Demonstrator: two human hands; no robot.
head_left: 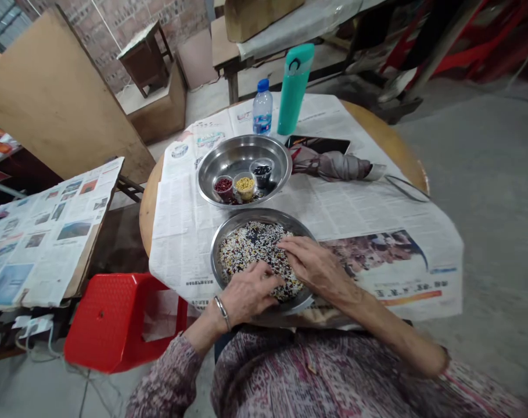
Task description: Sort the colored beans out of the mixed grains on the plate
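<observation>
A steel pan (229,231) full of mixed beans and grains (250,247) sits at the near edge of a round table. My left hand (246,293) rests in the pan's near side, fingers curled on the beans. My right hand (311,264) lies flat over the pan's right side, fingertips touching the mix. Behind it a second steel pan (237,154) holds three small cups: red beans (223,186), yellow beans (245,184) and black beans (262,170).
Newspaper (377,209) covers the table. At the back stand a water bottle (262,108) and a teal flask (294,87), with a phone (318,144) and folded umbrella (333,165). A red stool (115,319) stands left, beside another paper-covered board (41,232).
</observation>
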